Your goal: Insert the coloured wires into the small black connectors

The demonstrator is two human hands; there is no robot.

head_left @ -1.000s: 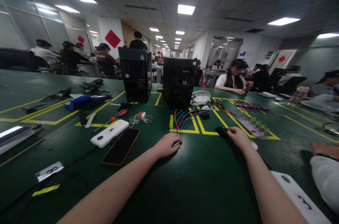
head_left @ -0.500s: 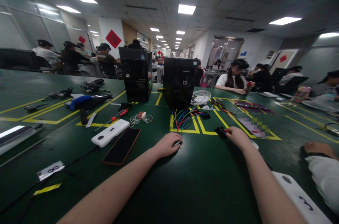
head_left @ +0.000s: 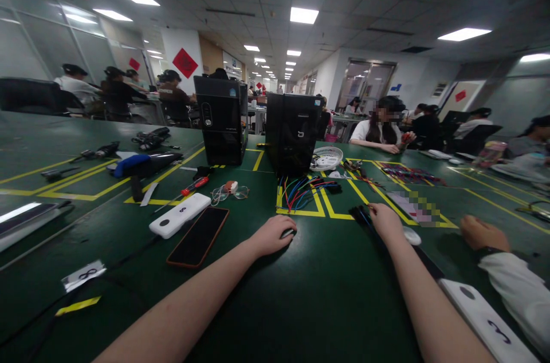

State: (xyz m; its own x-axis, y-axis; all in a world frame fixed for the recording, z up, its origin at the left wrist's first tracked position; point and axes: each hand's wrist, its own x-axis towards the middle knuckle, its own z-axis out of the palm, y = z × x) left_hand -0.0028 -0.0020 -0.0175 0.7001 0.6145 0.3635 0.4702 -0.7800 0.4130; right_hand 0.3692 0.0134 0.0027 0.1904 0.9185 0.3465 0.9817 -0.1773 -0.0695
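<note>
Left hand (head_left: 272,235): curled on the table (head_left: 326,300); grip cannot be confirmed. Coloured wires (head_left: 298,192): fanned largely inside yellow marking, apparently placed. Right hand (head_left: 387,224): fingertips drawn together at the black cables (head_left: 357,214); pinch unconfirmed, handling apparently unfinished. Change: co-worker's hand (head_left: 485,232), far right, now extends further in.

bare forearms (head_left: 197,294) stretched forward, left hand (head_left: 270,235) curled (knuckles up), right hand (head_left: 387,223) bent-fingered
</note>
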